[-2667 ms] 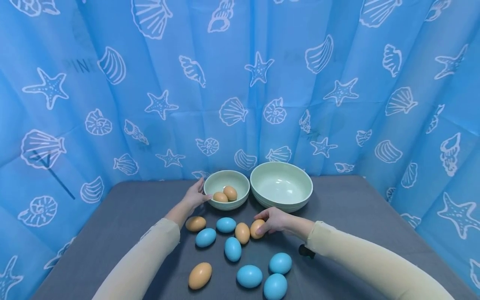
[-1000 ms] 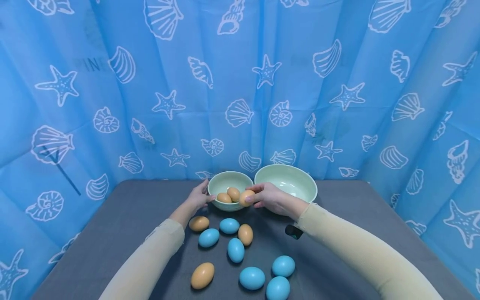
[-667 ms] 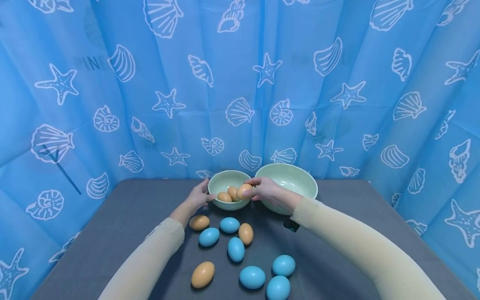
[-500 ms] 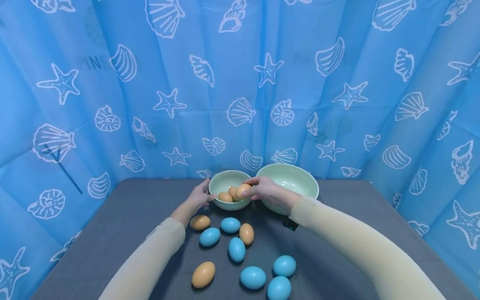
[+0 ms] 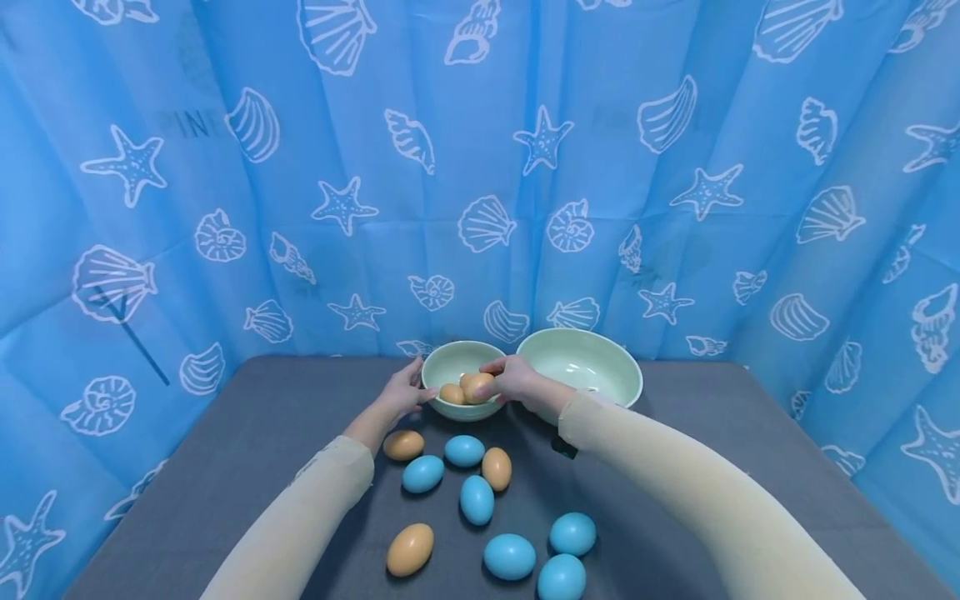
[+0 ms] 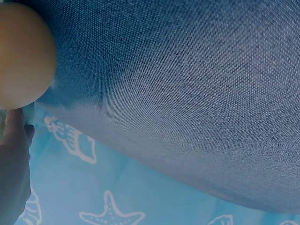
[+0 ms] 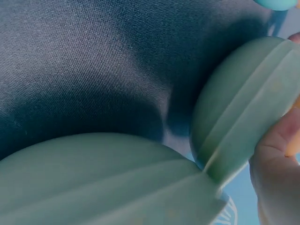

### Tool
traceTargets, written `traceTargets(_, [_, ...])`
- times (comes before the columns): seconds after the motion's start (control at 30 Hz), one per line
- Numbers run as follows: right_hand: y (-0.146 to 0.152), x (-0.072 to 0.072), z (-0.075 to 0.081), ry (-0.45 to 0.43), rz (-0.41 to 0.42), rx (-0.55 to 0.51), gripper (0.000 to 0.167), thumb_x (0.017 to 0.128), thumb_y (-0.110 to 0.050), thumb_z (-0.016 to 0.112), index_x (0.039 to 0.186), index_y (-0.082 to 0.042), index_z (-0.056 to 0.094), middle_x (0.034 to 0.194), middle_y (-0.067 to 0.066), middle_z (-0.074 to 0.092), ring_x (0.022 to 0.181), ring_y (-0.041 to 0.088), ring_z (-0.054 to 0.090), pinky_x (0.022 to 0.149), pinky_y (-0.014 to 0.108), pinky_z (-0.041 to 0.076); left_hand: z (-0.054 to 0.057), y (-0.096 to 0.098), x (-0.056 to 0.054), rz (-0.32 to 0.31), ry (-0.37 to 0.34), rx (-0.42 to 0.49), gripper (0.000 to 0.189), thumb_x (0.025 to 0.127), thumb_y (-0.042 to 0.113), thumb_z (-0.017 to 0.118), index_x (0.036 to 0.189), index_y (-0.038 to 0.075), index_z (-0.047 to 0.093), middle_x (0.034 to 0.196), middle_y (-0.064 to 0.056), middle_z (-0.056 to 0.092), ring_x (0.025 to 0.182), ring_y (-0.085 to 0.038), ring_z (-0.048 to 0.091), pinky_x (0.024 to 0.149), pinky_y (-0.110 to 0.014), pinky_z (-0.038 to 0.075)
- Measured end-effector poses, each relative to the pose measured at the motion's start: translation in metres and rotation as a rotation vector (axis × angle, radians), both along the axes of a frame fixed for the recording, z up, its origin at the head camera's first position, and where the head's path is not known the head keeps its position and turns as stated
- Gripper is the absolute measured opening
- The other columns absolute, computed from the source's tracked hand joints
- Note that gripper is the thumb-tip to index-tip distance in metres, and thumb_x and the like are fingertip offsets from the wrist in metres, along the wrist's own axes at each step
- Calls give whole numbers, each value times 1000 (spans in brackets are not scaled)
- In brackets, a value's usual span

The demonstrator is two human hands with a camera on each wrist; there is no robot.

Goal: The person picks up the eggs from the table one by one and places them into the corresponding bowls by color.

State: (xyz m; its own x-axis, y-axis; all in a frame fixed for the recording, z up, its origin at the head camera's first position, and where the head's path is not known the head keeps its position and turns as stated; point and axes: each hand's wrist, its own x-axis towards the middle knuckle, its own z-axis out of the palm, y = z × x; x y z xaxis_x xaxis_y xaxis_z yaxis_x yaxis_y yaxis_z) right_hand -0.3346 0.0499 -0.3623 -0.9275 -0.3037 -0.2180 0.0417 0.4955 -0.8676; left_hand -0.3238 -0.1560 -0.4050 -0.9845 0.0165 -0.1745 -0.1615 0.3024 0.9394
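In the head view my right hand [image 5: 517, 378] pinches a brown egg [image 5: 477, 388] inside the small pale-green bowl [image 5: 462, 412]. Two more brown eggs lie there, one egg [image 5: 452, 395] in plain sight and the other partly hidden behind the held one. Against the bowl's left side, my left hand [image 5: 401, 392] holds the rim, thumb toward the front. From the right wrist, the bowl's ribbed outside [image 7: 248, 103] and my right thumb [image 7: 281, 136] show. A brown egg [image 6: 26, 56] looms close in the left wrist view, above part of my left hand [image 6: 14, 164].
A larger green bowl [image 5: 581, 362] stands just right of the small one. Several blue eggs, such as a blue egg [image 5: 510, 557], and brown eggs, such as a brown egg [image 5: 410, 550], lie on the dark grey cloth [image 5: 675, 483]. A blue shell-patterned curtain [image 5: 480, 167] hangs behind.
My right hand picked up a brown egg from the table, carried it up and left over the small bowl's rim, and lowered it inside. My left hand stayed at the bowl.
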Motion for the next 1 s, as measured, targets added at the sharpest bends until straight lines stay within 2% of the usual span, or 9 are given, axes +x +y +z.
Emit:
traceTargets(0.27, [-6, -3, -4, 45, 42, 91, 51, 83, -5, 76, 131, 3, 59, 129, 18, 57, 101, 23, 57, 73, 32, 53, 1, -1, 1, -3, 1, 9, 80, 94, -1, 61, 156, 8, 13, 159, -16, 17, 142, -36, 23, 100, -56, 42])
traceTargets(0.37, [-9, -5, -4, 52, 66, 144, 50, 84, -8, 77, 130, 2, 59, 125, 15, 60, 84, 18, 54, 65, 28, 49, 0, -1, 1, 3, -2, 11, 80, 93, -1, 61, 156, 8, 13, 159, -15, 17, 142, -36, 24, 100, -56, 41])
traceTargets(0.47, [-11, -10, -6, 42, 79, 186, 50, 84, -10, 78, 129, 2, 61, 117, 12, 63, 59, 13, 41, 56, 25, 41, 0, 0, 1, 2, -2, 1, 80, 93, 0, 62, 156, 8, 13, 159, -15, 18, 142, -36, 24, 99, -55, 43])
traceTargets(0.57, [-13, -14, -9, 26, 91, 219, 49, 84, -12, 78, 128, 1, 61, 114, 11, 64, 47, 12, 29, 50, 24, 35, -1, 0, 1, 3, 1, -3, 80, 93, 1, 62, 156, 8, 13, 159, -15, 18, 142, -36, 25, 99, -54, 44])
traceTargets(0.7, [-16, -18, -9, 18, 108, 266, 47, 84, -13, 78, 127, 0, 63, 113, 10, 64, 45, 12, 30, 47, 24, 31, -2, 0, 0, 4, 2, 2, 80, 93, 2, 63, 156, 8, 13, 159, -15, 18, 142, -36, 25, 99, -54, 43])
traceTargets(0.83, [-18, -20, -9, 25, 109, 308, 34, 84, -10, 78, 115, -1, 69, 100, 8, 64, 45, 11, 33, 44, 22, 31, -1, -1, 0, 1, 5, 0, 80, 93, 1, 62, 157, 9, 13, 159, -14, 18, 142, -35, 24, 99, -54, 43])
traceTargets(0.9, [-18, -20, -10, 29, 107, 310, 27, 84, -6, 77, 109, 0, 71, 93, 6, 64, 45, 10, 33, 43, 21, 31, -1, -1, 0, 1, 3, 1, 80, 94, 1, 62, 157, 9, 13, 159, -13, 18, 142, -35, 24, 99, -54, 43])
traceTargets(1.0, [-16, -18, -11, 17, 97, 269, 26, 85, -3, 74, 111, -1, 71, 94, 6, 67, 50, 10, 39, 48, 22, 36, -2, -1, 0, 2, 1, 0, 79, 94, 2, 61, 157, 9, 13, 160, -13, 17, 142, -35, 23, 99, -55, 43])
